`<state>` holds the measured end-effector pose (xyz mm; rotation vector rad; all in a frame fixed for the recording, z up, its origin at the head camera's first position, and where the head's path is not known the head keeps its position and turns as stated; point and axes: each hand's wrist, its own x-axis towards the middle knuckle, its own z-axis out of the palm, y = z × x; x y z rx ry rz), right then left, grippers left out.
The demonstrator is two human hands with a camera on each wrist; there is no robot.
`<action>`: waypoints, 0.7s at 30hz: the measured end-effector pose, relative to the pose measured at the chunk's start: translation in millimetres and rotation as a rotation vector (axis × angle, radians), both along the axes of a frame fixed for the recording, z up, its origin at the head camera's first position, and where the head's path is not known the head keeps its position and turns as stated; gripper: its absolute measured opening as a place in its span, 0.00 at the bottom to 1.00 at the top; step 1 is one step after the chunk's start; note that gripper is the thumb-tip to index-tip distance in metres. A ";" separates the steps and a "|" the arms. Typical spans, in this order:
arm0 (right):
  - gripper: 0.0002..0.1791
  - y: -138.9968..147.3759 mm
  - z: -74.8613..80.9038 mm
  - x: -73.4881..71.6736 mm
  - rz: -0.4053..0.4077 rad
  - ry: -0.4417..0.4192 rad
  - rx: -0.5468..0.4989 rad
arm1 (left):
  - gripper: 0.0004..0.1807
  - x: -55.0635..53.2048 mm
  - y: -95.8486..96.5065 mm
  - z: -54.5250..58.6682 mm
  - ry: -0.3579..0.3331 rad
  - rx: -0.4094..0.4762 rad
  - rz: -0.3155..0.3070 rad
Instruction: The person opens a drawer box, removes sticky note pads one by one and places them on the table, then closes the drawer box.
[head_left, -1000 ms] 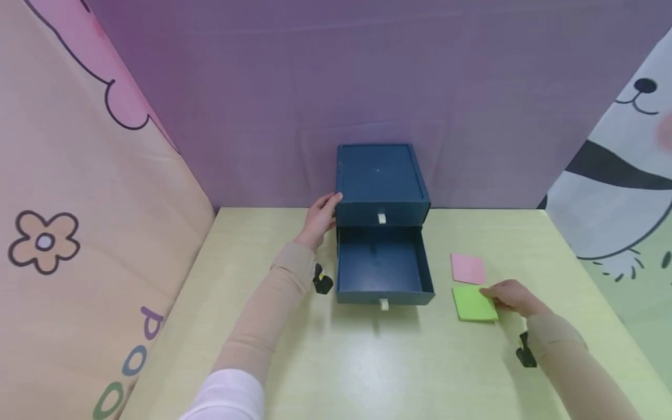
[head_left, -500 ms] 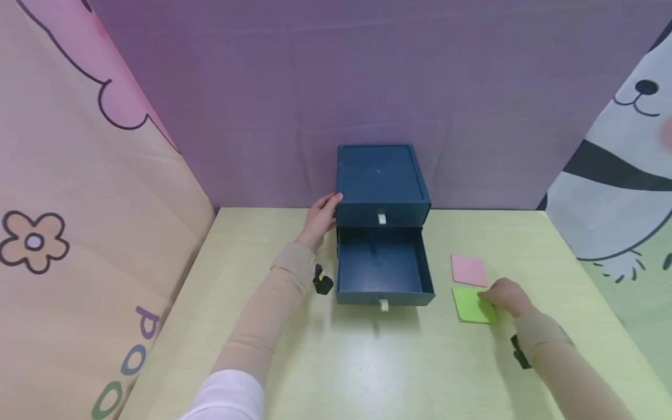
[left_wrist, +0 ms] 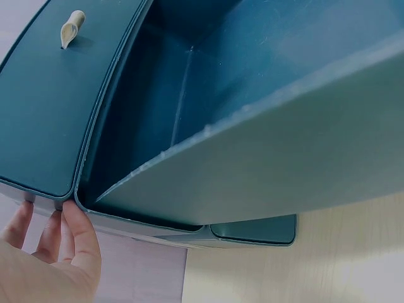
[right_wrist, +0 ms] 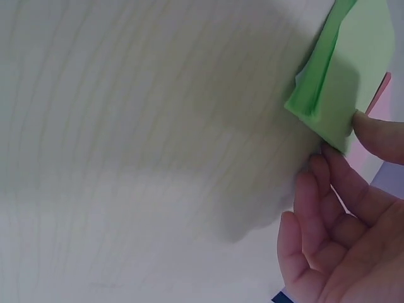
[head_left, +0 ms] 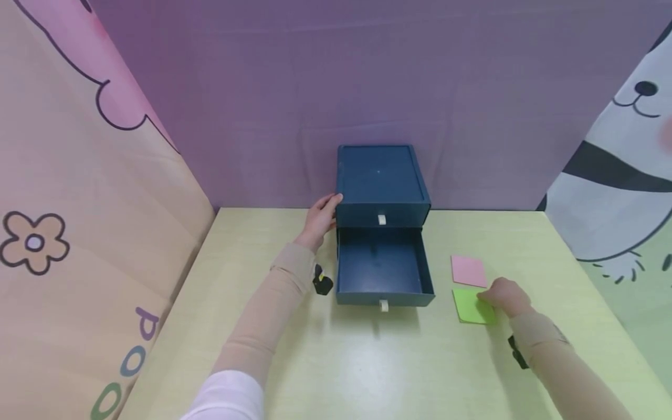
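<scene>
A dark blue drawer unit (head_left: 382, 172) stands against the purple backdrop, its middle drawer (head_left: 379, 262) pulled out with a bare inside. My left hand (head_left: 319, 220) rests its fingertips against the unit's left side, near the upper front corner; in the left wrist view the fingers (left_wrist: 82, 237) press on that side wall. On the right lies a green sticky note pad (head_left: 472, 306), just in front of a pink sticky note pad (head_left: 468, 271). My right hand (head_left: 508, 296) pinches the green pad's right edge, thumb on top and index finger at its edge in the right wrist view.
The upper drawer (head_left: 362, 214) is closed, with a small white pull tab (head_left: 382, 220). Another closed drawer (left_wrist: 255, 230) shows beneath the open one. The pale wooden table (head_left: 336, 373) is bounded by printed cloth walls at left and right.
My right hand has shifted slightly left over the green pad's right edge, its forearm swinging left too. The left hand and the drawers stay as they were.
</scene>
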<state>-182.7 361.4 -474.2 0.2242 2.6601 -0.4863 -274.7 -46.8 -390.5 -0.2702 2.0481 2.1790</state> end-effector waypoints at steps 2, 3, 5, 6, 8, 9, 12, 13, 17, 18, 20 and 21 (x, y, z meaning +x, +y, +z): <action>0.25 0.1 -1.2 -0.9 -0.003 0.004 0.016 | 0.32 0.3 -0.3 0.0 -0.003 -0.002 0.002; 0.24 -0.2 -1.3 -1.5 -0.003 0.004 0.027 | 0.32 0.7 -0.4 0.1 -0.003 -0.003 0.001; 0.23 -1.2 -1.9 -1.5 0.000 0.001 0.042 | 0.32 1.0 -0.7 -0.3 -0.005 -0.003 0.002; 0.22 -2.1 -1.2 -1.5 -0.003 -0.001 0.045 | 0.32 1.0 -0.9 -0.7 -0.005 -0.001 0.002; 0.21 -4.2 0.6 -0.2 -0.005 -0.003 0.052 | 0.31 1.0 -1.0 -1.2 -0.005 -0.002 0.002; 0.21 -5.0 1.3 0.4 -0.006 -0.004 0.055 | 0.31 1.2 -1.1 -1.2 -0.005 -0.003 0.003; 0.21 -5.2 2.6 1.8 -0.011 0.002 0.060 | 0.32 1.2 -0.7 -0.8 -0.006 -0.010 0.000; 0.21 -4.8 2.8 2.2 -0.012 0.006 0.062 | 0.32 1.3 -0.5 -0.4 -0.005 -0.014 -0.002; 0.22 -2.6 4.3 2.2 -0.011 0.018 0.060 | 0.32 1.4 0.4 1.4 0.001 -0.015 -0.009; 0.22 -2.0 4.3 2.1 -0.009 0.020 0.057 | 0.32 1.5 0.6 1.8 0.001 -0.015 -0.009; 0.22 -0.8 4.4 2.3 -0.005 0.023 0.050 | 0.32 1.7 0.6 2.2 0.000 -0.015 -0.007; 0.22 -0.3 4.6 2.6 -0.003 0.025 0.045 | 0.32 1.9 0.5 2.4 -0.002 -0.014 -0.004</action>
